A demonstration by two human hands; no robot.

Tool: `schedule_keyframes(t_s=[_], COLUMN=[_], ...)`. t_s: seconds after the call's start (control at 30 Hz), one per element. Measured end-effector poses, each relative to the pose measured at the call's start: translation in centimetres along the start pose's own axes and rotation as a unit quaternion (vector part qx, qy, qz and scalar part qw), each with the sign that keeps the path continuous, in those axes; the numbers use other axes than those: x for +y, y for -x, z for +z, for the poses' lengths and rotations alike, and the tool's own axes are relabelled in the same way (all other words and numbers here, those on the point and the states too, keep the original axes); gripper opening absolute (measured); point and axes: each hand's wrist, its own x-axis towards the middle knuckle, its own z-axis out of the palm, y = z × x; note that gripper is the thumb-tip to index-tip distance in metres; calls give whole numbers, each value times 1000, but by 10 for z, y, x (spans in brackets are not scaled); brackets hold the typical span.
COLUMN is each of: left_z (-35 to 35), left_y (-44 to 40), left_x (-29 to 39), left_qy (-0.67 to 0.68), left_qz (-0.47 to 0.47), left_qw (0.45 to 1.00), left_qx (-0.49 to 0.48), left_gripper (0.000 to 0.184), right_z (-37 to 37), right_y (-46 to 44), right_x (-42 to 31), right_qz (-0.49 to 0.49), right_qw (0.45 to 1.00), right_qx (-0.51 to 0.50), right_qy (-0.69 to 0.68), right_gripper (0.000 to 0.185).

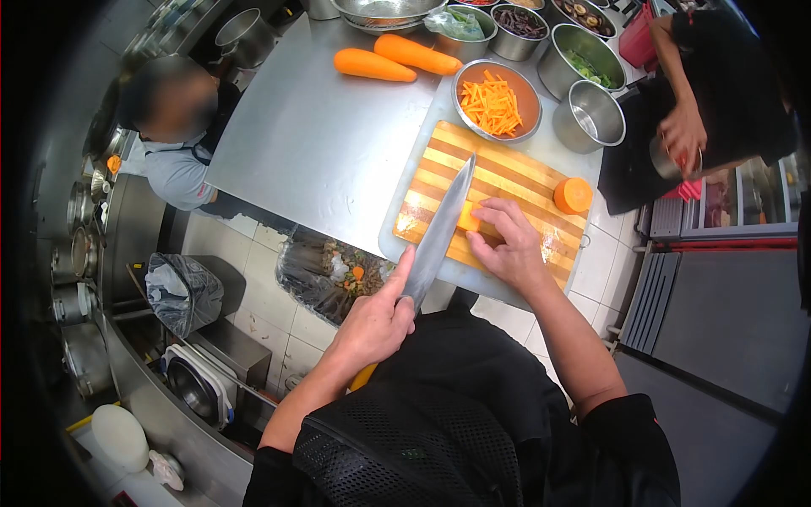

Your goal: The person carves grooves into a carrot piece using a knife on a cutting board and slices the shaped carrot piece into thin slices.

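The left hand (pixel 372 325) is gripping a knife (pixel 439 230), its forefinger lying along the blade — and the right hand (pixel 509 241) is holding a piece of carrot (pixel 467 217) beside that blade, on a striped cutting board (pixel 429 182). A carrot stump (pixel 574 195) is standing near the board's right edge — a bowl (pixel 530 96) of carrot strips (pixel 490 106) is sitting just beyond.

Remotely, I see left hand (pixel 372 325) gripping knife (pixel 443 228) slanted over cutting board (pixel 519 171); right hand (pixel 513 245) pinning carrot piece (pixel 467 219) on board. Carrot chunk (pixel 574 195) near board's right edge, bowl (pixel 529 97) of carrot strips (pixel 490 107) at board's far edge, two large carrots (pixel 374 64) beyond board's far-left corner.
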Motion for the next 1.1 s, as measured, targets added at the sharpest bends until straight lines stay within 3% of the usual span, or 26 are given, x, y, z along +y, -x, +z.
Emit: schedule_keyframes(t_s=[1.1], left_z=[0], left_y=[-8], left_x=[-3], left_qy=[-69], left_qz=[47], left_qw=[996], left_qx=[-5], left_gripper=[72], right_z=[2], right_y=[-1], right_x=[-1], right_qz=[-27], right_qw=[999], right_qx=[5], right_qy=[29], right_gripper=[29])
